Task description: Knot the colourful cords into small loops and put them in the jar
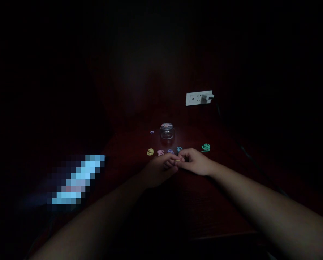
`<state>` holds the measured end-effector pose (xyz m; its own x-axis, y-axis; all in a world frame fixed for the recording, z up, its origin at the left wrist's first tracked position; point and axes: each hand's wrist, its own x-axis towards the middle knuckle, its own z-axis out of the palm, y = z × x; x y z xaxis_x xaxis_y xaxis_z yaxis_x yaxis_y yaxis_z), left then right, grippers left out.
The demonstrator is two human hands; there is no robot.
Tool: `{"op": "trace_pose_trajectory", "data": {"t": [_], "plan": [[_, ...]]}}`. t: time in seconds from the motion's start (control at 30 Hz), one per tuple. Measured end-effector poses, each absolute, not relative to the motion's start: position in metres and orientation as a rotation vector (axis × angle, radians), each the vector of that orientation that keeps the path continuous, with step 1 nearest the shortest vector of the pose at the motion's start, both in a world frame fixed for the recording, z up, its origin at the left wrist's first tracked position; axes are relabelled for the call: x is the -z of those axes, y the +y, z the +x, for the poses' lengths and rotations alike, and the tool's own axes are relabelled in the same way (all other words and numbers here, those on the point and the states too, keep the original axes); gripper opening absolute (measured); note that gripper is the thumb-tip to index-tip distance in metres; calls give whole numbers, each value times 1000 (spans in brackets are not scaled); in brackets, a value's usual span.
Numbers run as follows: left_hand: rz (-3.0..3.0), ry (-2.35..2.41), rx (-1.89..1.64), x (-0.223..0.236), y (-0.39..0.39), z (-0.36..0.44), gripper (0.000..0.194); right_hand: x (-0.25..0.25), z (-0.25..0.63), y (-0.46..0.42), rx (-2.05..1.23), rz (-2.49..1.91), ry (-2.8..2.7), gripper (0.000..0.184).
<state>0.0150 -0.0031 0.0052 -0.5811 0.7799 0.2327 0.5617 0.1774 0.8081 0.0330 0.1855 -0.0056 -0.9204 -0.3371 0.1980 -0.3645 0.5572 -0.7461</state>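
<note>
My left hand [163, 168] and my right hand [195, 161] meet above the dark red table, fingertips pinched together on a small yellow hair tie [177, 161]. Just beyond them lies a row of small hair-tie piles: yellow [150, 152], pink [160, 153], purple [170, 151] and blue [179, 148]. My fingers partly cover the nearer edges of some piles. Farther right is a green pile [206, 147]. A lidded clear jar [167, 132] stands behind the row, and a single purple hair tie [152, 132] lies to its left.
At the left is a bright, pixelated screen [78, 180]. A white wall socket [199, 98] with a plug in it is at the back right, its dark cable running down toward the table's right side. The table's front edge [223, 236] shows below my right forearm. Surroundings are very dark.
</note>
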Motion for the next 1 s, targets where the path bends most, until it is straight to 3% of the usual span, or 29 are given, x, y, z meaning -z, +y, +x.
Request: {"op": "trace_pose_trajectory", "data": {"t": [0.33,1.0], "plan": [[1382,2344,-1195,-7,-5,20,22,-7,46,185,-1105,866,-2894,27],[1400,2350,-1102,-10,-5,20,28,-6,46,186,-1206,816,-2887,27]]}}
